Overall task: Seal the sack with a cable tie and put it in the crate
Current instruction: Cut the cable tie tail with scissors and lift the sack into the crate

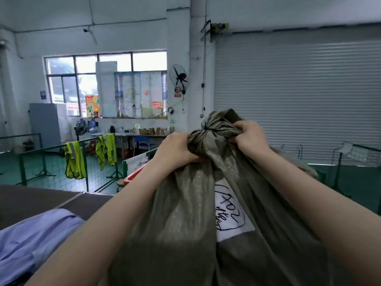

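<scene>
A large olive-green woven sack [185, 234] fills the lower middle of the head view and is held up in front of me. A white label [231, 215] with black handwriting is on its side. The sack's neck is bunched and cinched by a black cable tie [206, 129]. My left hand [177, 150] grips the gathered cloth just below the tie on the left. My right hand [250, 134] grips the cloth on the right of the neck. An orange-red edge [135, 174], perhaps the crate, shows behind my left forearm.
Light blue cloth [31, 240] lies at lower left on a dark surface [31, 201]. Green mesh barriers [51, 162] with yellow safety vests [75, 162] stand beyond. A closed roller door [299, 96] is at right, and a cluttered desk [144, 133] is under the window.
</scene>
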